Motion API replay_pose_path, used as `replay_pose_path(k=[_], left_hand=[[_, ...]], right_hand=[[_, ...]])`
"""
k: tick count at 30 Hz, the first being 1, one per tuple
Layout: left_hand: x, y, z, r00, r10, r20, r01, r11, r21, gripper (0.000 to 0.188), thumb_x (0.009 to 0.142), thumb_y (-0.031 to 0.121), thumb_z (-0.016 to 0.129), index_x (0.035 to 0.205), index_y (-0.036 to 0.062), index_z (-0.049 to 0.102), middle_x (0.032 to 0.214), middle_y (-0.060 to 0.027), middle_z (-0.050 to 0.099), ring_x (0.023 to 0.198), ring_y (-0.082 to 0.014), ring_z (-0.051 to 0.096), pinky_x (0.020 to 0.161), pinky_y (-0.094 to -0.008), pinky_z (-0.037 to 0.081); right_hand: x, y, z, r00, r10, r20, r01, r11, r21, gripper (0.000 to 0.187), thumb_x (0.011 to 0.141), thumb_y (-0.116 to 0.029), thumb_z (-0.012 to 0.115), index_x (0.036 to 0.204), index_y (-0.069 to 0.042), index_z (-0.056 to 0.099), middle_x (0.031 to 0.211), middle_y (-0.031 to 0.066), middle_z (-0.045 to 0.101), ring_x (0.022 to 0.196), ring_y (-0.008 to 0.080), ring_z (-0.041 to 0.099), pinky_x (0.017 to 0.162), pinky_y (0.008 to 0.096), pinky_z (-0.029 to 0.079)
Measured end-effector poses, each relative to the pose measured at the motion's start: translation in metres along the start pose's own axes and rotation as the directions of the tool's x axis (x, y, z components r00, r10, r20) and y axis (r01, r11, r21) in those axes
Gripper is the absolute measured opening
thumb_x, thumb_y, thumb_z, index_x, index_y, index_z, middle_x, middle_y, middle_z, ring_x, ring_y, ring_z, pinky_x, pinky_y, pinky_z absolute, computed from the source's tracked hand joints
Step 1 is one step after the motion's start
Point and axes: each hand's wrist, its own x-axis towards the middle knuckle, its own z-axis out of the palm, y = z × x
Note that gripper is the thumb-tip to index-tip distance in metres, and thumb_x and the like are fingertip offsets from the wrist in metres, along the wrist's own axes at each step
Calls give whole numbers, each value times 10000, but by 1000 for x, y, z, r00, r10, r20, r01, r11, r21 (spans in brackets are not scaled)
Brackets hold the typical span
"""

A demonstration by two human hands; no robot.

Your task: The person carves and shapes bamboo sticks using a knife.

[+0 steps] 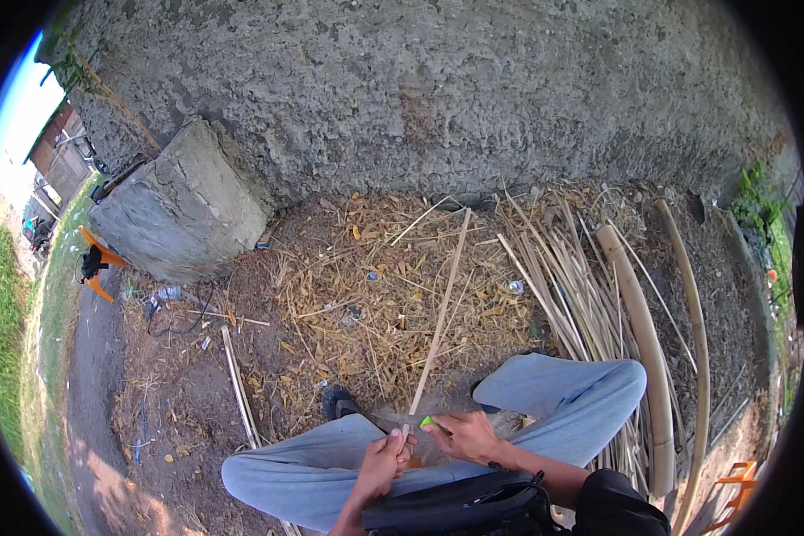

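Between my knees, my left hand (383, 463) is closed around the near end of a long pale bamboo strip (442, 314). The strip slants away from me, its far end near the foot of the wall. My right hand (467, 438) grips a knife (427, 422) by its bright green handle. Its thin blade points left and lies across the strip, just beyond my left fingers. Whether the edge is cutting into the strip is too small to tell.
Split bamboo strips (567, 286) lie heaped at the right, beside a thick bamboo pole (641, 357) and a thinner curved pole (693, 339). More strips (238, 384) lie left. Dry leaves and shavings (357, 268) cover ground before a rough wall (473, 98) and concrete block (183, 210).
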Motion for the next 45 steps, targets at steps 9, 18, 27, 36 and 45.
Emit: replay_pose_path(k=[9, 18, 27, 36, 45], left_hand=[[0, -9, -2, 990, 111, -88, -105, 992, 69, 383, 1040, 337, 468, 1055, 1, 651, 606, 56, 452, 479, -19, 356, 421, -221, 307], [-10, -6, -1, 985, 167, -34, -160, 976, 147, 347, 1049, 287, 455, 1074, -24, 607, 606, 36, 417, 482, -23, 319, 431, -221, 263], [-22, -1, -7, 990, 126, 65, -132, 987, 94, 370, 1057, 286, 437, 1045, -37, 616, 604, 51, 411, 482, -20, 326, 430, -214, 261], [-29, 5, -8, 995, 44, 85, -48, 998, 38, 385, 1059, 299, 426, 1007, -38, 605, 594, 45, 403, 482, -25, 317, 429, -216, 267], [-34, -18, -23, 984, 127, 126, -148, 974, 170, 392, 1055, 289, 440, 994, -56, 617, 590, 35, 426, 501, -34, 339, 454, -219, 302]], right_hand=[[2, 2, 4, 988, -104, -112, 96, 992, -78, 193, 825, -256, 750, 890, -82, 702, 717, 53, 674, 508, 239, 627, 416, 341, 474], [5, 7, -4, 973, -130, -191, 96, 979, -181, 209, 822, -280, 748, 866, -89, 674, 665, 26, 632, 481, 228, 605, 389, 343, 451], [6, 12, -12, 954, -189, -232, 137, 965, -221, 219, 824, -279, 743, 844, -79, 656, 652, 23, 620, 482, 202, 610, 378, 336, 430], [14, 6, -21, 952, -170, -256, 112, 968, -226, 214, 807, -260, 756, 852, -74, 659, 647, 26, 613, 492, 206, 615, 384, 329, 432], [29, 33, -36, 910, 36, -412, -114, 979, -168, 162, 836, -225, 730, 820, -74, 673, 614, 63, 615, 448, 253, 590, 393, 360, 425]])
